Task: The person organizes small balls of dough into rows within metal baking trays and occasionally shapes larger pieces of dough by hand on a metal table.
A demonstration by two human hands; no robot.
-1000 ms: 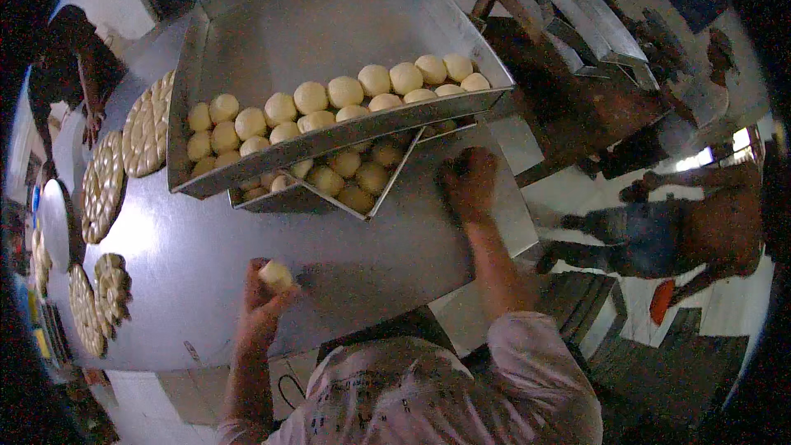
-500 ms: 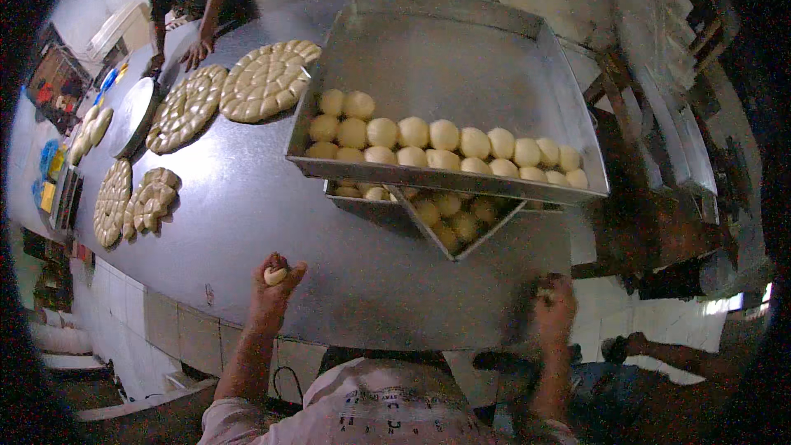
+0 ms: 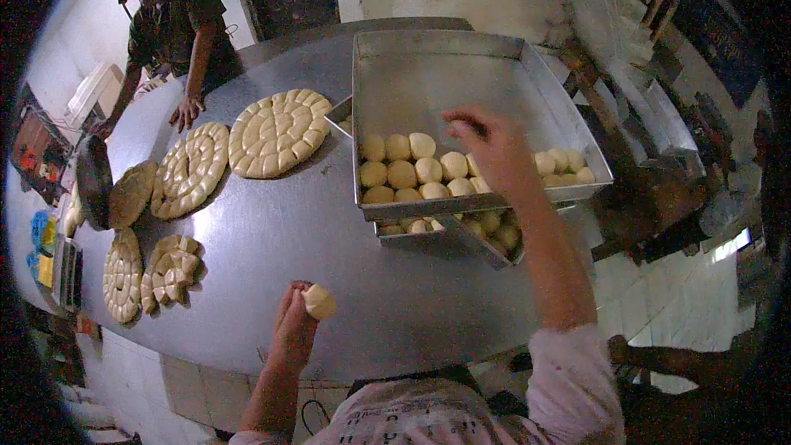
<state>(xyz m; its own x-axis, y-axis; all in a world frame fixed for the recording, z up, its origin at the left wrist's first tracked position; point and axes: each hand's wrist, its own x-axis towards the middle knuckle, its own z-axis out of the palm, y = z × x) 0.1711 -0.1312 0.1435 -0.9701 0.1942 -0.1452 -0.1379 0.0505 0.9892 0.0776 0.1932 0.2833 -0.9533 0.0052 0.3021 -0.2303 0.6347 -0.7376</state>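
Note:
My left hand (image 3: 295, 320) is closed round a pale piece of dough (image 3: 320, 302), which bulges out past the thumb above the near part of the table. My right hand (image 3: 493, 147) reaches over the large metal tray (image 3: 461, 66), fingers bent and thumb apart, with no dough seen in it. Rows of smooth dough balls (image 3: 401, 174) fill the tray's near side; the forearm hides some of them. One ball (image 3: 422, 145) ends the short third row, left of my right hand. Beneath lie smaller trays, with more dough balls (image 3: 494, 229) partly in sight.
On the left of the steel table (image 3: 272, 255) lie scored dough rounds (image 3: 280, 133) and a broken-edged one (image 3: 170, 274). Across the table a co-worker (image 3: 177, 25) has a hand by a dark round pan (image 3: 94, 181) tilted on edge. A rack stands right.
My right hand has risen from beside the table to above the tray, where the third row has gained a ball. More dough shows in my left hand. The co-worker's pan has tipped up.

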